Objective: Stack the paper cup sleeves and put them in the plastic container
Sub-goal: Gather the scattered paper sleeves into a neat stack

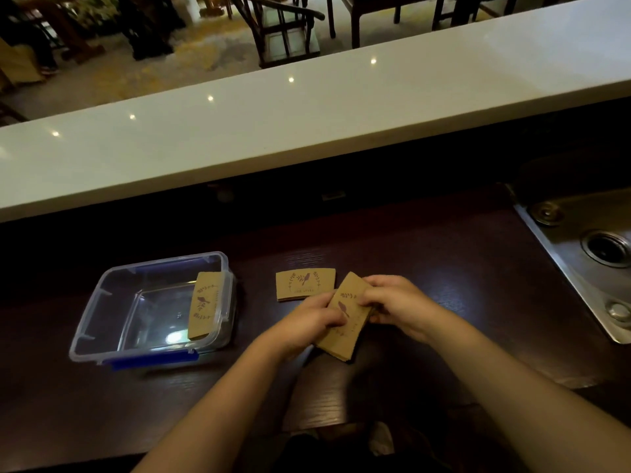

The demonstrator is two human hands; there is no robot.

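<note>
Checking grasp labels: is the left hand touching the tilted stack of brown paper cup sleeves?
Touching. The head view shows the left hand with fingers curled over the left edge of the tilted brown sleeve stack, no gap visible.

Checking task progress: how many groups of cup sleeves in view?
3: one leaning in the plastic container, one flat on the counter, one stack held by both hands. Sleeve count per stack unclear.

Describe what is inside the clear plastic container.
One brown cup sleeve stands on edge, leaning against the right wall of the plastic container. The rest of its floor shows bare; whether that is one sleeve or several is unclear.
</note>
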